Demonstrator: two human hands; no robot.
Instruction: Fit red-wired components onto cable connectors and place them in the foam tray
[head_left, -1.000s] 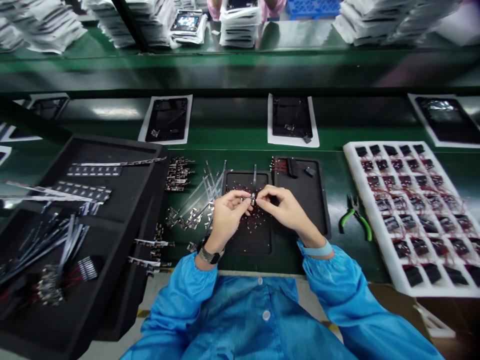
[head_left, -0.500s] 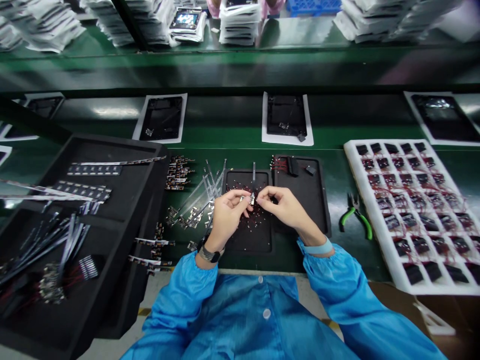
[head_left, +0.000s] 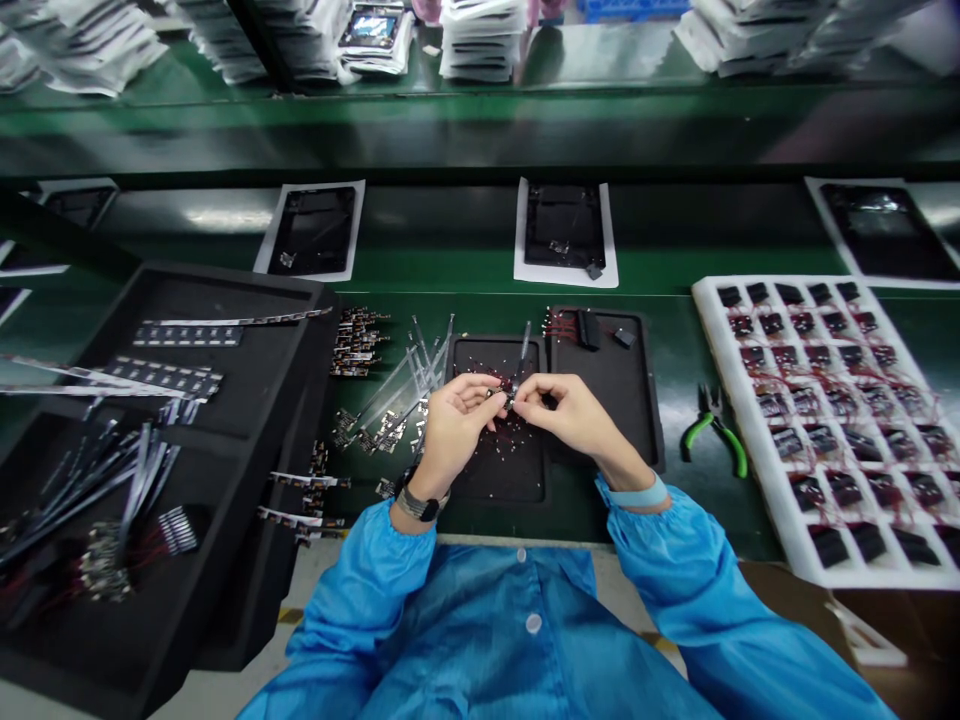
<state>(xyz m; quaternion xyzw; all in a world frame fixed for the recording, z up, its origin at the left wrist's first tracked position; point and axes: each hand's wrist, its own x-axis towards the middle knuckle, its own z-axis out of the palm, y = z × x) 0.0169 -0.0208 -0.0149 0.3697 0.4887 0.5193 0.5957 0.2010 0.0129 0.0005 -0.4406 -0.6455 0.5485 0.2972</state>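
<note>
My left hand (head_left: 454,425) and my right hand (head_left: 574,415) meet over a small black tray (head_left: 499,470) at the bench's front middle. Both pinch the lower end of one thin flex strip (head_left: 519,365), which sticks up and away from the fingertips and tilts a little right. Tiny red-wired parts lie scattered on the tray under my hands. A loose pile of similar strips (head_left: 401,390) lies just left of the tray. A second black tray (head_left: 611,385) with a few parts sits to the right of it.
Green-handled pliers (head_left: 712,435) lie right of the trays. A white tray (head_left: 825,420) of wired black parts fills the right side, a large black foam tray (head_left: 180,440) with strips the left. Black panels on white sheets (head_left: 564,232) lie on the belt behind.
The strip between my fingertips has tipped from upright to leaning right. My hands stay together over the tray. The panels on the belt have shifted slightly left.
</note>
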